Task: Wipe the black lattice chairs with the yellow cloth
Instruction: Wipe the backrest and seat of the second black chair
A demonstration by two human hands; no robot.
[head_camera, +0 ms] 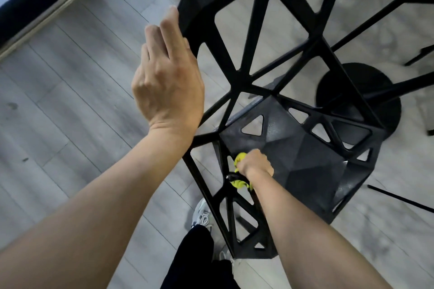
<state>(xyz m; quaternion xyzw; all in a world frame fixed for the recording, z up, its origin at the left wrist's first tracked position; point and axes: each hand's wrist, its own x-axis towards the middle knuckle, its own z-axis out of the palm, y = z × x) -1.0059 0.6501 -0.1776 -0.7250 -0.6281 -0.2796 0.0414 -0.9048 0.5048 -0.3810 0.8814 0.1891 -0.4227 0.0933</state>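
Yellow cloth [240,159] bunched in right hand [254,164] grip on chair [303,148]; left hand [168,82] relaxed.

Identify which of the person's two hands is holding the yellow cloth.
The right hand grips the yellow cloth, low against the seat of the black lattice chair. The left hand holds nothing; its straight fingers rest on the chair's top edge.

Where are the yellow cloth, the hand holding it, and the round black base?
yellow cloth [240,158]: head view, bunched upper end.
right hand [254,164]: head view, back of the fist.
round black table base [347,82]: head view, upper part of disc.
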